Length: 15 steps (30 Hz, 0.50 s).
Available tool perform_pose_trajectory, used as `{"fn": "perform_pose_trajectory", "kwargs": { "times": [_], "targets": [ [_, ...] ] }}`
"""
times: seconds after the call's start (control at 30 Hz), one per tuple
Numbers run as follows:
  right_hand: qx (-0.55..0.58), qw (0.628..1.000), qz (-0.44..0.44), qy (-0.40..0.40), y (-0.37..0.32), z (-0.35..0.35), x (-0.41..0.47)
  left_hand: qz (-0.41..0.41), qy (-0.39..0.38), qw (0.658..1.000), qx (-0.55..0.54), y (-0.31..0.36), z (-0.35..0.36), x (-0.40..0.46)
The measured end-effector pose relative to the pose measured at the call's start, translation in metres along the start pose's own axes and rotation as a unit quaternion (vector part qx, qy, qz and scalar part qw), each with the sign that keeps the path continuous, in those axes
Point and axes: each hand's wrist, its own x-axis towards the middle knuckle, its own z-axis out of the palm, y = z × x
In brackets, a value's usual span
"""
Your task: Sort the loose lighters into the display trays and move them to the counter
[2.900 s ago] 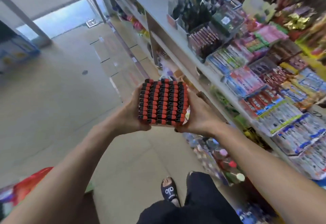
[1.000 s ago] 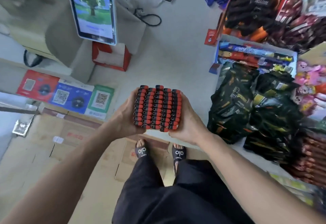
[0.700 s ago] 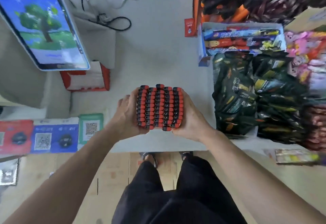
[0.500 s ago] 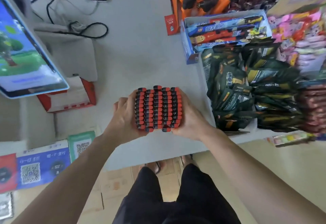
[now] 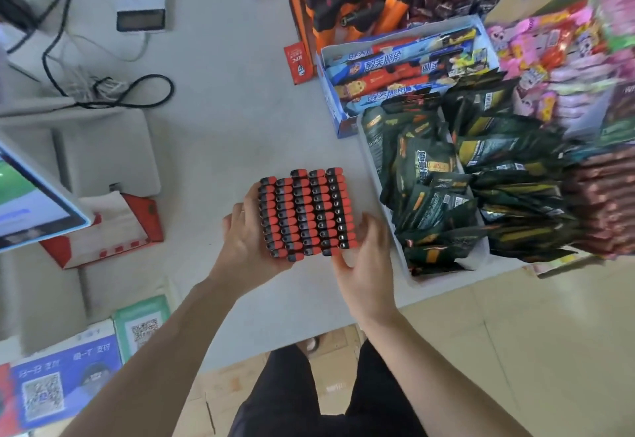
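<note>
Both hands [image 5: 247, 240] (bare), ribbed red-black lighter block [image 5: 305, 213]

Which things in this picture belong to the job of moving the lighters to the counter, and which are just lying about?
Belong to the job:
lighters
left hand
right hand
counter

Just lying about:
snack packets
blue box
screen
cables
red box
</note>
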Motion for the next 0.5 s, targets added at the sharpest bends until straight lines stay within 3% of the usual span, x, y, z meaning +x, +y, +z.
{"fn": "perform_pose_trajectory", "kwargs": {
  "times": [0.3,0.5],
  "targets": [
    [0.063,0.994,0.086,0.021,-0.003,0.002,0.007,-0.033,0.038,0.997,-0.061,0.036,0.013,0.011],
    [0.087,0.992,0.091,0.016,-0.008,-0.001,-0.002,-0.035,0.054,0.996,-0.068,0.042,0.020,0.013]
  ]
}}
